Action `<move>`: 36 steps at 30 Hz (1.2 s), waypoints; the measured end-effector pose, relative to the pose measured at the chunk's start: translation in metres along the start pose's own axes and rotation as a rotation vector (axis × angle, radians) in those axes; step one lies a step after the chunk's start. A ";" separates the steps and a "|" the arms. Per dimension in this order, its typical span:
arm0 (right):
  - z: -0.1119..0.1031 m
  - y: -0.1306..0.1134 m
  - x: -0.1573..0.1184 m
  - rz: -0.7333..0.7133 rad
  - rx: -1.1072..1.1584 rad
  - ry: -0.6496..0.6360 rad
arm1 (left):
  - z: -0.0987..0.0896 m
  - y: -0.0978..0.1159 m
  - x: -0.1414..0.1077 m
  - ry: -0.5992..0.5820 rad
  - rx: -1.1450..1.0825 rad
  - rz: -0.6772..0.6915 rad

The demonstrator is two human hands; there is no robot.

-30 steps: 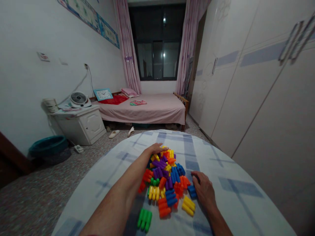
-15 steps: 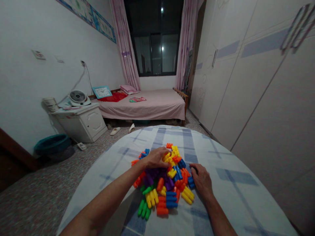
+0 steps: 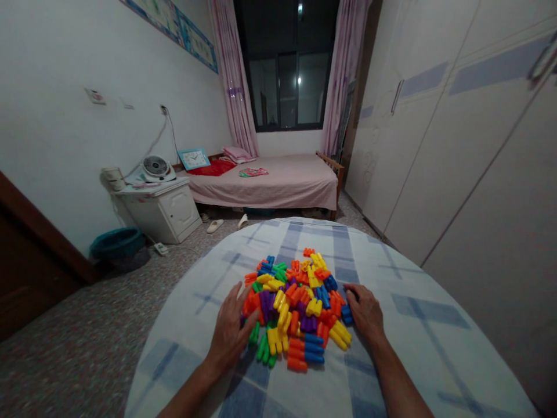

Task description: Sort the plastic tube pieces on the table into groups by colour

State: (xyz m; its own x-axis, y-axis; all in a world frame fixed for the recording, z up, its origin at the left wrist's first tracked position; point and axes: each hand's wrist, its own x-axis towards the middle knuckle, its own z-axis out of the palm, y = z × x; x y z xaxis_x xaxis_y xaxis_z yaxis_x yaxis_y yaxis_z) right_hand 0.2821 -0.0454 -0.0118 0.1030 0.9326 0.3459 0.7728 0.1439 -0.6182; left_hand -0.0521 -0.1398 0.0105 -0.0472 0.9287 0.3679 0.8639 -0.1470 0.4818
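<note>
A heap of plastic building blocks (image 3: 300, 296) in red-orange, yellow, blue, green and purple lies on the cloth-covered table, each piece made of joined rounded tubes. My left hand (image 3: 230, 325) is at the heap's left edge, fingers spread, its fingertips at the red-orange blocks (image 3: 251, 305). Close by its thumb are green blocks (image 3: 264, 348) and a yellow block (image 3: 277, 341). On the other side, my right hand (image 3: 366, 312) rests on the cloth with loosely bent fingers and a gap between thumb and forefinger. A blue block (image 3: 347, 314) lies beside its thumb; I see nothing held in either hand.
The round table (image 3: 418, 348) has a white and blue checked cloth. Beyond it stands a bed (image 3: 278, 188) with a pink cover. To the left are a white cabinet (image 3: 174, 215) with a fan (image 3: 156, 167) and a teal bin (image 3: 117, 242); a wardrobe (image 3: 435, 145) lines the right.
My left hand has drawn back from the top of the heap to its left edge, uncovering blocks in the middle. My right hand stays beside the heap. The view has turned slightly left.
</note>
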 end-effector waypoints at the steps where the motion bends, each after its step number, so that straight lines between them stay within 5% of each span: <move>1: 0.000 0.000 0.000 0.001 -0.002 0.002 | 0.005 -0.007 -0.001 0.021 0.007 -0.113; 4: -0.001 -0.001 -0.001 0.007 -0.017 0.010 | 0.020 -0.019 0.005 -0.023 0.029 -0.277; 8: -0.001 -0.002 -0.001 -0.009 -0.025 0.006 | 0.034 -0.012 0.025 -0.070 -0.042 -0.204; 15: -0.001 -0.001 0.000 0.008 -0.035 -0.007 | 0.048 0.029 0.057 0.035 -0.317 -0.077; 19: -0.002 -0.002 0.000 0.014 -0.038 -0.006 | 0.051 0.065 0.078 -0.021 -0.340 -0.003; 24: -0.002 -0.003 0.000 0.021 -0.026 -0.024 | 0.061 0.107 0.092 -0.094 -0.245 0.244; 30: -0.001 -0.001 0.000 -0.010 -0.018 -0.007 | 0.074 0.133 0.101 -0.201 -0.094 0.586; 36: 0.000 -0.001 0.000 -0.028 -0.018 -0.012 | 0.087 0.140 0.153 -0.250 0.122 0.535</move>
State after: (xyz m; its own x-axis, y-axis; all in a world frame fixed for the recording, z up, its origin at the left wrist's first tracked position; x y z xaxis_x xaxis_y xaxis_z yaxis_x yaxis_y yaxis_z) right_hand 0.2817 -0.0451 -0.0113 0.0737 0.9321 0.3546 0.7864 0.1644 -0.5955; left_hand 0.1056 0.0115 0.0653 0.5164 0.7908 0.3287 0.7872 -0.5895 0.1814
